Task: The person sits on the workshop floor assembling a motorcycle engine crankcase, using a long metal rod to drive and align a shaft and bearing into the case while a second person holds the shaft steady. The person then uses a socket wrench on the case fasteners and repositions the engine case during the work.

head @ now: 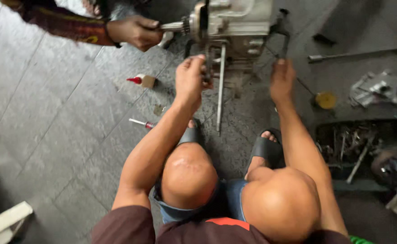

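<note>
The grey metal engine casing sits on the tiled floor at the top of my view, just past my feet, with a shaft sticking out of its left end. My left hand is up against its lower front edge — fingers curled shut around a dark part there, though I cannot tell exactly what that part is. A thin metal rod hangs straight down from the casing, just beside this hand. My right hand reaches to the casing's lower right, fingers bent around a dark bracket or lever — blurred, so I cannot say how tight the hold is.

Another person's hand, in a patterned sleeve, grips the shaft from the left.

On the floor to my left lie a small bottle with a red nozzle and a red-handled tool, apart from each other. To my right are a yellow round lid, a long steel bar, crumpled metal parts and a dark tray of tools. My feet are in black sandals.
</note>
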